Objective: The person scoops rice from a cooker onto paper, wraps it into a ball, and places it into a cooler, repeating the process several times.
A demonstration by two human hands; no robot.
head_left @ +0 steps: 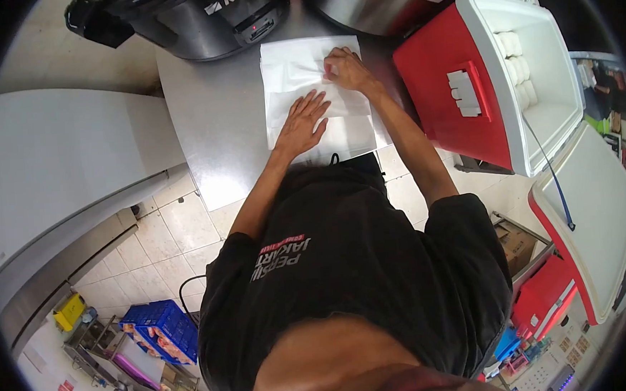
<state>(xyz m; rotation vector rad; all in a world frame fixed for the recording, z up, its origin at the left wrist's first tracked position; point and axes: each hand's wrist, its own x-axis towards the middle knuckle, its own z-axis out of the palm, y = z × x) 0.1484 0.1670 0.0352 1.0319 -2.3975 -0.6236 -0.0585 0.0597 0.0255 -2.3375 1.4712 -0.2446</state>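
Left grip point(301, 124) open, flat on white paper point(287, 68) — right grip point(346, 68) just beyond, fingers point(331, 69) curled; pinched shut or not, cannot tell.

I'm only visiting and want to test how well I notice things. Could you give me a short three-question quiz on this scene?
1. True or false: the left hand lies flat on the white paper.
2. What colour is the outside of the open cooler beside the metal table? A blue, B red, C green.
3. Fill in: the right hand touches the ____.
Key: 1 true; 2 B; 3 white paper.
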